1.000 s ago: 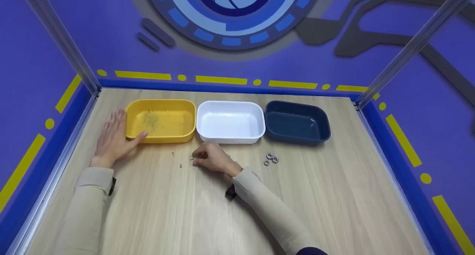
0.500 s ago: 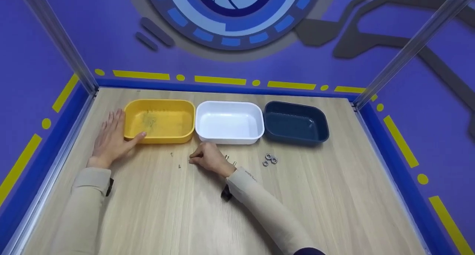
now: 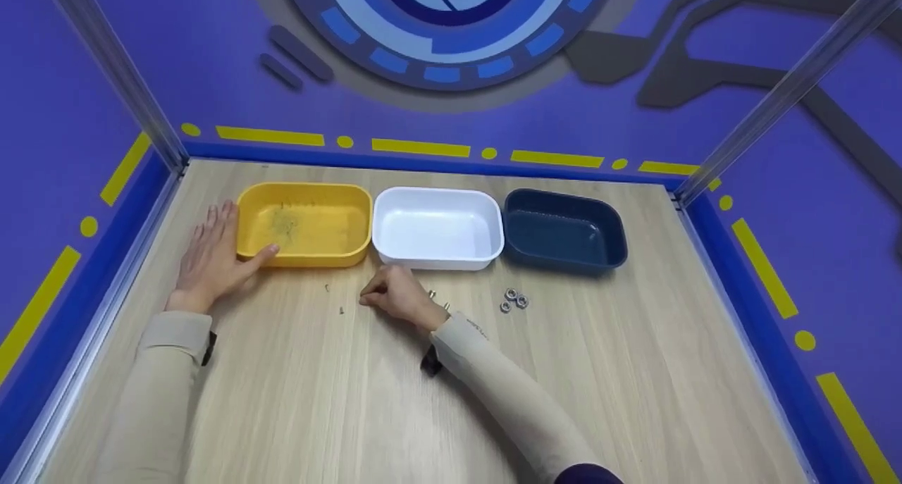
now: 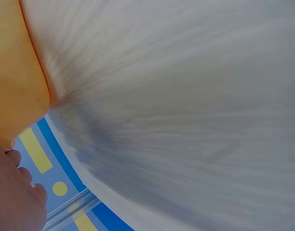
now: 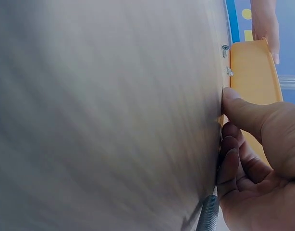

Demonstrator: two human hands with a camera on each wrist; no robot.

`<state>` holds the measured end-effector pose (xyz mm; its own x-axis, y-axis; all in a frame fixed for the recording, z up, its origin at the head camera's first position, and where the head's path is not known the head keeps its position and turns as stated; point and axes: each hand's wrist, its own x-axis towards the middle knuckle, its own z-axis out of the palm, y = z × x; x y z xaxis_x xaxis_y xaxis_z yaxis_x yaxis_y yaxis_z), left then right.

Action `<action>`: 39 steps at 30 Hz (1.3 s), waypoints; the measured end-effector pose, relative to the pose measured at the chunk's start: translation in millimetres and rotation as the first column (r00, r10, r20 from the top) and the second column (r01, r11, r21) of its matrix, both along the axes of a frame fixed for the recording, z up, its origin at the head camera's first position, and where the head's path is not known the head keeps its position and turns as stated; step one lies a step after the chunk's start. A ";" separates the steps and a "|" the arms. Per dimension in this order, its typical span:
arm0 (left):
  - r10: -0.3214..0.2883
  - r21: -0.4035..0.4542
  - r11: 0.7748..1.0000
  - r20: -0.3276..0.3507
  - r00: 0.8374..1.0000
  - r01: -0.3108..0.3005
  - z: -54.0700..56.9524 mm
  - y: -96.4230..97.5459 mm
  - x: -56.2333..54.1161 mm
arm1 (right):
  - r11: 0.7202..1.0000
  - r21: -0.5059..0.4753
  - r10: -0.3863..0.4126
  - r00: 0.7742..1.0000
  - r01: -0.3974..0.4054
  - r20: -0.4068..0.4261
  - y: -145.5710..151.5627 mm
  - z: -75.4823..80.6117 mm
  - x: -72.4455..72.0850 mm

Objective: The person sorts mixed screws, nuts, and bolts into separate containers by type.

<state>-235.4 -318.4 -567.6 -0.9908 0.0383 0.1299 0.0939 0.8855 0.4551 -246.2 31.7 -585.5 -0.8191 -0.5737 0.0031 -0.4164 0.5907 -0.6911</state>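
Note:
My left hand [image 3: 211, 262] rests against the left side of the yellow bin [image 3: 320, 261], its thumb over the near rim. My right hand [image 3: 402, 295] is low on the table in front of the white bin [image 3: 437, 264], thumb and forefinger pinching a tiny screw that their tips hide. To its left lie two more small screws, one nearer the bin [image 3: 327, 288] and the other screw [image 3: 342, 311] closer to me; the right wrist view shows a cross-slot screw head [image 5: 225, 48]. Beside the right hand's heel stands a thick threaded bolt [image 5: 208, 214].
A dark blue bin [image 3: 564, 262] stands right of the white one, all three in a row. Three nuts [image 3: 512, 295] lie in front of it. Brass-coloured bolts [image 3: 432, 295] show behind the right wrist. Several small screws [image 3: 285, 225] lie in the yellow bin. Blue printed walls surround the table.
The right fingertips have come together over the small screw, which showed between them a second ago and is now covered. The left hand stays at the yellow bin.

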 end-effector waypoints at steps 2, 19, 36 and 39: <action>0.001 0.002 1.000 0.005 1.000 -0.001 -0.4 -0.1 -0.3 | 1.000 0.000 0.011 1.000 -0.011 -0.003 0.0 -0.2 -1.0; 0.017 0.001 1.000 0.011 1.000 -0.017 3.5 1.4 -0.6 | 0.997 0.020 0.074 0.997 -0.074 -0.006 -1.6 11.3 0.5; 0.008 -0.004 1.000 0.011 1.000 -0.008 1.8 1.7 -0.5 | 0.986 -0.147 0.077 0.997 -0.077 -0.009 -7.6 42.0 0.5; 0.005 0.001 1.000 0.009 1.000 -0.005 1.5 2.3 0.3 | 0.985 -0.155 0.070 0.997 -0.071 -0.017 -8.7 46.0 -1.5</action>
